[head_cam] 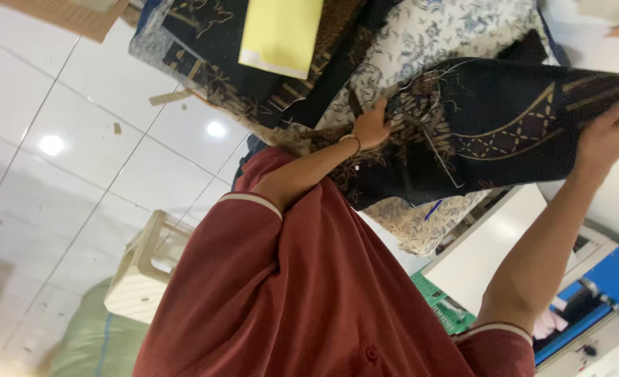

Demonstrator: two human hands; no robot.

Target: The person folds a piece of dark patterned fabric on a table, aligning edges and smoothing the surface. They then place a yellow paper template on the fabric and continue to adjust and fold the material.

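Note:
My left hand (pixel 371 126), with a thin bracelet at the wrist, grips the near edge of a dark batik cloth with gold lines (pixel 505 126). My right hand (pixel 606 132) clutches the same cloth at its far right end, so it hangs stretched between both hands. White thread lines run across the cloth. Under it lies a white cloth with a blue flower print (pixel 435 35). My red short-sleeved shirt (pixel 309 293) fills the lower middle of the view.
A yellow sheet (pixel 278 31) lies on more dark patterned cloth (pixel 205 42) at the top. A white plastic stool (pixel 145 269) and a green sack (pixel 86 342) stand on the white tiled floor (pixel 65 139). A white tabletop (pixel 491 244) and blue machine parts (pixel 616 279) are at the right.

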